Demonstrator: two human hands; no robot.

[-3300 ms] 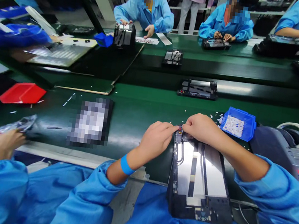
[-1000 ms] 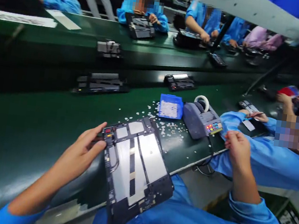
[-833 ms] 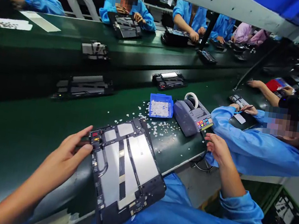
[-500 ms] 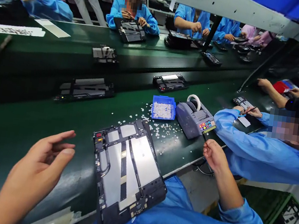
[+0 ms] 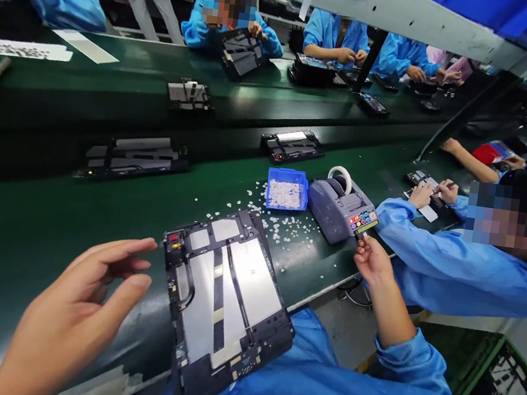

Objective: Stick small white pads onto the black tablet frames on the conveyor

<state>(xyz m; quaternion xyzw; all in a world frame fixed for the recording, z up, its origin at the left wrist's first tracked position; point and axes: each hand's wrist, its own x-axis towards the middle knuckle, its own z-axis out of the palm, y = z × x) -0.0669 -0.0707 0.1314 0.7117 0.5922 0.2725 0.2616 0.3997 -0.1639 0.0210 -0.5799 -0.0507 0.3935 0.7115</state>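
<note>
An opened tablet (image 5: 232,284) with bare silver battery cells lies tilted at the bench edge, its lower end over my lap. To its left my left hand (image 5: 79,303) hovers with fingers curved and apart, holding nothing; the fingertips are close to the tablet's corner but not on it. My right hand (image 5: 374,261) pinches a thin dark tool at the front of a grey tape dispenser (image 5: 334,210), beneath its lit buttons. Most of that tool is hidden by the fingers. A white tape roll (image 5: 340,176) sits on top of the dispenser.
A blue tray (image 5: 287,191) holds white scraps, and more scraps (image 5: 283,229) lie scattered around it. Further opened tablets (image 5: 135,158) rest along the belt. A co-worker's sleeve (image 5: 429,265) is close on the right. A metal beam (image 5: 365,13) crosses overhead.
My left hand has moved right, nearer the tablet. My right hand has shifted slightly up and left, closer to the dispenser's front. Two tablets on the belt have slid left.
</note>
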